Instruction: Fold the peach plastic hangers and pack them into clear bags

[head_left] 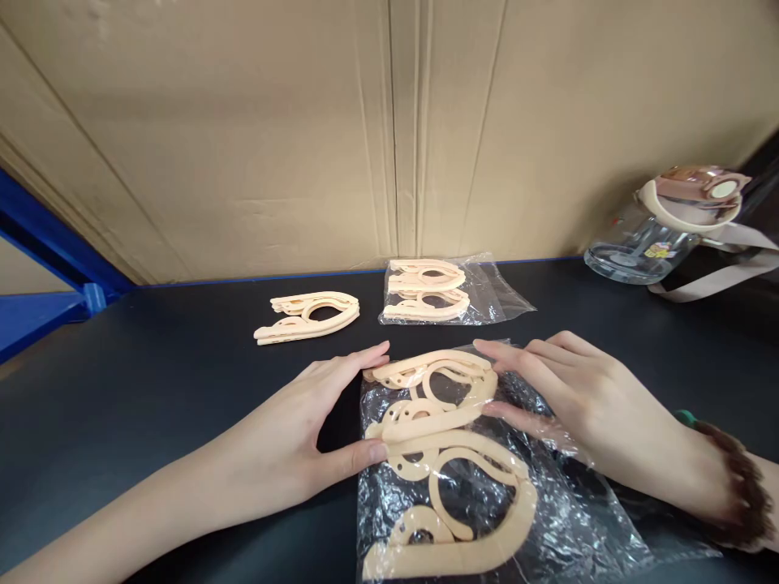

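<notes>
A clear plastic bag (584,519) lies in front of me with two cream folding clothes hangers in it, the upper hanger (450,422) and the lower hanger (462,560), both folded flat. My left hand (304,438) spans the left end of the upper hanger, fingertips at its top edge and thumb on its lower side. At the rounded right end, my right hand (572,389) has forefinger and thumb on either side of the same hanger. Plastic film shines over part of the right thumb; whether that hand is inside the bag I cannot tell.
Behind lies an unbagged folded hanger (341,324), beside another clear bag (499,300) holding folded hangers. A clear jug-like bottle (645,243) with a strap stands at the back right. Cardboard (273,146) walls the black table (122,389); a blue frame (54,243) is at left.
</notes>
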`<state>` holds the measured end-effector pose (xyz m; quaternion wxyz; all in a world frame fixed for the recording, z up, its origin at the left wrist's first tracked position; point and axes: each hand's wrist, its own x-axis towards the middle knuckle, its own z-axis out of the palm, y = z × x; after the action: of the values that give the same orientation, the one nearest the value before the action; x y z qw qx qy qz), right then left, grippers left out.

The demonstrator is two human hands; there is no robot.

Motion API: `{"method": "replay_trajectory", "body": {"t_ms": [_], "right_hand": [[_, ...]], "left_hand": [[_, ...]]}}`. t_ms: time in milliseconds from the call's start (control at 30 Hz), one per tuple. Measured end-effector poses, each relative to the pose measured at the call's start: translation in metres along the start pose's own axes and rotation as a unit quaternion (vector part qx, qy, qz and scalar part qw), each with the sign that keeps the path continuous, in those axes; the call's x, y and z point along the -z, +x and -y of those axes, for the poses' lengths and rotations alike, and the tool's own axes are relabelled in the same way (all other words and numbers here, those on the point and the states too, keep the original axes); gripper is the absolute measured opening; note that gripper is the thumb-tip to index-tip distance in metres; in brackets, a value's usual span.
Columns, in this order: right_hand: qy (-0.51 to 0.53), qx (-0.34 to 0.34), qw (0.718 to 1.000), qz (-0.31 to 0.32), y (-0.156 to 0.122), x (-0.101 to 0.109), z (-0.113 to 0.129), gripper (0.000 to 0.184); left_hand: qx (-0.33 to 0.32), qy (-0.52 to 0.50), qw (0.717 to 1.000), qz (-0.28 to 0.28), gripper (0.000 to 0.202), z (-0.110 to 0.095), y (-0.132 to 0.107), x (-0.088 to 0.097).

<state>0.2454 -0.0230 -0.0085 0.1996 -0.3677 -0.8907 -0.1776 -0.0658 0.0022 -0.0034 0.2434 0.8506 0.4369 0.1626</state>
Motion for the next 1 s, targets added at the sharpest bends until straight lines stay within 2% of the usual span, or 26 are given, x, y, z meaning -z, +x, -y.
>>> {"method": "replay_trajectory", "body": {"t_ms": [133,333,433,600,767,1000], "right_hand": [[0.038,0.020,0.999,-0.013,0.001,-0.004,0.002,0.035],[0.130,-0.006,0.991,-0.022,-0.003,-0.007,-0.002,0.038],[0.159,-0.024,0.987,-0.017,-0.006,-0.007,-0.003,0.041],[0.196,-0.056,0.979,-0.027,-0.009,-0.002,-0.001,0.036],[0.221,-0.036,0.974,-0.017,-0.011,0.000,0.003,0.041],[0.246,-0.003,0.969,0.022,-0.011,0.001,0.004,0.044]], "left_hand": [[0.007,-0.008,1.000,-0.010,0.073,0.002,0.003,-0.001],[-0.003,-0.012,1.000,-0.014,0.069,0.003,0.005,0.000],[-0.006,0.029,0.999,-0.032,0.069,0.000,0.003,0.003],[0.034,0.038,0.995,-0.088,0.048,0.007,0.005,0.008],[0.020,0.023,0.993,-0.113,0.038,0.016,0.013,0.003],[0.024,-0.015,0.992,-0.124,0.035,0.014,0.016,0.000]]}}
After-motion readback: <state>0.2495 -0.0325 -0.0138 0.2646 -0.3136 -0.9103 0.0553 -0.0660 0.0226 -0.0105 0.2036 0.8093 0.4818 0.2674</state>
